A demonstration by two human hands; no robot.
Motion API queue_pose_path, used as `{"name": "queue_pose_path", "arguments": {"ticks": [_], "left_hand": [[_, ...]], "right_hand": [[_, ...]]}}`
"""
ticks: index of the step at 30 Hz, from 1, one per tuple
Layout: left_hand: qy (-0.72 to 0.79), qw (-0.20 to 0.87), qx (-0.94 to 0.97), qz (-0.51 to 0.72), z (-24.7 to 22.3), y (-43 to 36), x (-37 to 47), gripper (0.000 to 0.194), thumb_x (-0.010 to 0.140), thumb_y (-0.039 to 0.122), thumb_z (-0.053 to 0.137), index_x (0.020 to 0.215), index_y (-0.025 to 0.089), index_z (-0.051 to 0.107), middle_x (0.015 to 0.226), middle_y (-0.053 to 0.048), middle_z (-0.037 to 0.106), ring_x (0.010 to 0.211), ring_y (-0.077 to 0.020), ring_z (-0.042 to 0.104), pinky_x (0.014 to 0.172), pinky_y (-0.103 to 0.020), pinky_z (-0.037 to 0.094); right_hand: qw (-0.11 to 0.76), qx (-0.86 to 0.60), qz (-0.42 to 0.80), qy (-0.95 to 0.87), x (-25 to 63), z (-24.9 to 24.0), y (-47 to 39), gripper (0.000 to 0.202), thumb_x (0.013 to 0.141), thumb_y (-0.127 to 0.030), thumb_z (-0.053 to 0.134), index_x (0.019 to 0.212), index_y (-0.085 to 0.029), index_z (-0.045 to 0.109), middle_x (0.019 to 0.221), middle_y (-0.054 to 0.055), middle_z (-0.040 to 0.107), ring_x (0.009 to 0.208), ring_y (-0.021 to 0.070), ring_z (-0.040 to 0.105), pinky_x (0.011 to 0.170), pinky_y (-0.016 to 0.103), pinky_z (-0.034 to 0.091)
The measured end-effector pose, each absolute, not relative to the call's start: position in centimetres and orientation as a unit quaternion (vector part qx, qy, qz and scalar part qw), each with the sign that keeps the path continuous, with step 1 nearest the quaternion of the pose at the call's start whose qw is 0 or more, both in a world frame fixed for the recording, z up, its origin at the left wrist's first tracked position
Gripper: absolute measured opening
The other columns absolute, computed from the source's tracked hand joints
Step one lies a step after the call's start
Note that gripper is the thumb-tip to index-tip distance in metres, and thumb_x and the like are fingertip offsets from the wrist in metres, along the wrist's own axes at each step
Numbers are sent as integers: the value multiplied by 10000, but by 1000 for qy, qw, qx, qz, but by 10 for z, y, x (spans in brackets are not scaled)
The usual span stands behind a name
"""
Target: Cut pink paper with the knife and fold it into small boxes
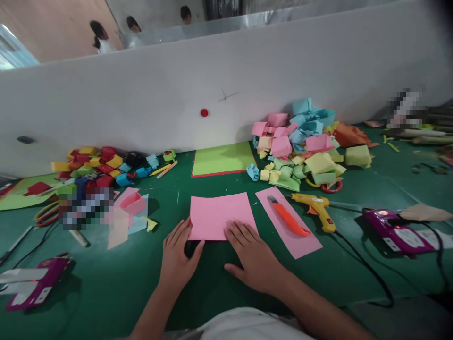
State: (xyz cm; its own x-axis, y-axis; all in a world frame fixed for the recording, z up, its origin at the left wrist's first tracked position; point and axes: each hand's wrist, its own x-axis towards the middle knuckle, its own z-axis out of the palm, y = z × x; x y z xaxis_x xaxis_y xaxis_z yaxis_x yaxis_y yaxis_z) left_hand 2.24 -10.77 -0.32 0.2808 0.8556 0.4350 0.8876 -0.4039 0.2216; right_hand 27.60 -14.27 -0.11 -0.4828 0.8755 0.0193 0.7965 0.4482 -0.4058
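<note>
A sheet of pink paper (219, 212) lies in front of me on the green table, its left edge slightly bent. At its left edge rests my left hand (180, 255), fingers stretched out and thumb apart. My right hand (253, 252) lies flat on the lower right part of the sheet, fingers extended. Neither hand grips anything. To the right, an orange utility knife (289, 217) lies on a pink paper strip (300, 243). Beside that is a yellow hot glue gun (318, 208) with a black cord.
Folded paper pieces (311, 141) are heaped at the back right, red, yellow and blue ones (95, 163) at the back left. A lime-green sheet (224, 158) lies against the white partition (159, 99). Purple power strips (396, 231) with cords sit at both sides.
</note>
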Motion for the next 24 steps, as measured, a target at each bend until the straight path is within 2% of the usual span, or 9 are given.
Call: {"name": "queue_pose_path", "arguments": {"ticks": [5,9,11,13,16,19,22,24], "left_hand": [[-493,64,-811,-308,7,-106,24,199,943,341,622,1090,210,648,1252,-113,682,1283,-333,540,1056,-538,431],[-472,65,-820,-316,11,-106,24,131,926,330,645,949,204,671,1159,-110,691,1174,-326,564,1011,-524,438],[-469,64,-821,-319,12,-106,23,119,919,318,654,917,200,672,1142,-112,687,1158,-323,561,994,-516,439],[-475,70,-815,-324,11,-106,23,109,919,308,652,909,202,674,1114,-108,690,1146,-314,565,977,-499,442],[-486,108,-799,-337,12,-109,24,91,917,292,654,879,211,670,1008,-86,709,1091,-297,589,920,-465,439],[-479,150,-798,-334,13,-114,28,87,908,230,649,826,219,676,904,-61,720,1046,-288,606,893,-457,399],[-458,138,-822,-309,16,-121,36,192,890,171,597,730,234,680,776,-45,697,959,-274,607,884,-469,361],[-438,120,-841,-295,17,-125,41,190,870,195,599,711,242,691,713,-41,676,866,-261,588,859,-475,356]], "right_hand": [[143,-483,186,-843,278,-3,-139,785,969,-534,501,1592,-105,294,1672,129,230,1549,297,170,1270,498,164],[195,-499,190,-823,279,-1,-137,555,971,-344,499,1495,-161,481,1598,76,425,1499,258,314,1248,472,249],[240,-500,182,-812,280,1,-137,424,968,-246,464,1364,-204,609,1508,50,544,1439,246,410,1227,482,283],[295,-485,165,-807,282,4,-138,374,947,-164,441,1226,-236,680,1405,35,637,1350,239,504,1199,504,307],[380,-455,141,-793,284,9,-139,361,900,-98,450,1111,-252,701,1255,39,721,1188,233,604,1116,508,375],[428,-447,136,-774,287,12,-141,360,892,-90,446,1078,-261,702,1159,51,747,1082,237,637,1017,493,431],[458,-435,142,-762,289,13,-142,350,897,-95,447,1072,-265,698,1119,55,746,1040,238,642,953,471,450],[473,-427,145,-757,290,14,-142,343,896,-91,452,1075,-260,691,1108,56,741,1040,235,638,939,459,452]]}}
